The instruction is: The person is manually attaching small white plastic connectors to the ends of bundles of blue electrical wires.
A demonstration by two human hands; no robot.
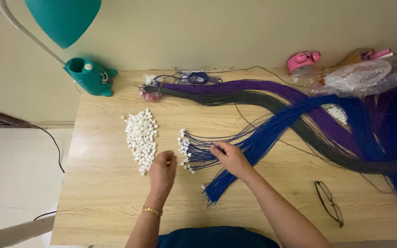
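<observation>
We look down on a pale wooden table (116, 216). Our left hand (162, 171) rests with its fingers curled together at the lower edge of a heap of small white plastic connector blocks (142, 139), and whether it pinches one of them we cannot tell. A gold bracelet (152, 211) circles that wrist. Our right hand (229, 157) lies just to the right, its fingertips closed on thin blue wires (198, 154) that fan out leftward and end in small white connectors (184, 149), some already fitted. These wires belong to a thick blue wire bundle (272, 131) that sweeps from the table's far right down toward the front, where its bare ends (210, 195) lie near our right forearm.

Behind it a purple wire bundle (235, 86) and a dark grey wire bundle (235, 98) run across the table. A teal desk lamp (88, 76) stands at the far left corner, a pink tape dispenser (303, 61) and a clear plastic bag (359, 76) at the far right. A pair of dark-framed glasses (329, 202) lies near the front right edge.
</observation>
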